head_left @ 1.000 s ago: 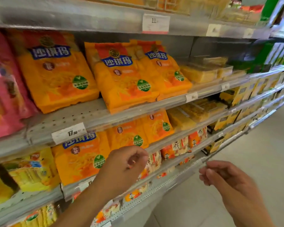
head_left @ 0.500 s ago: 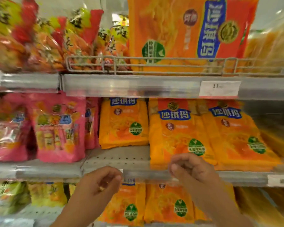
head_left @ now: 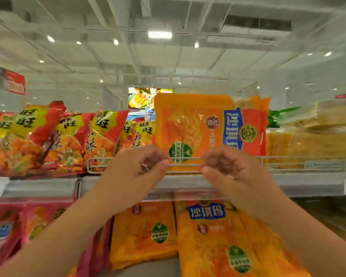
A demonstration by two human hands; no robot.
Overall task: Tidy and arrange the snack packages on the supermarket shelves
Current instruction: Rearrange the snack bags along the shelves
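On the top shelf stands a large orange snack package (head_left: 196, 128), turned sideways so its blue label runs vertically, behind a wire rail (head_left: 288, 162). My left hand (head_left: 136, 172) and my right hand (head_left: 228, 170) are raised side by side just in front of that rail, below the package. The fingers of both are loosely curled and hold nothing. Neither hand touches the package. Two matching orange packages (head_left: 144, 232) (head_left: 218, 240) lie upright on the shelf below, partly behind my forearms.
Red and yellow snack bags (head_left: 68, 136) crowd the top shelf to the left. Pale yellow packs (head_left: 308, 142) sit to the right of the orange package. Pink packages (head_left: 8, 232) fill the lower shelf at the left. The top shelf's metal edge (head_left: 38, 186) runs across the view.
The view has tilted up from the lower shelves to the top shelf and ceiling. Both hands have risen from the middle shelf edge to the top shelf's wire rail.
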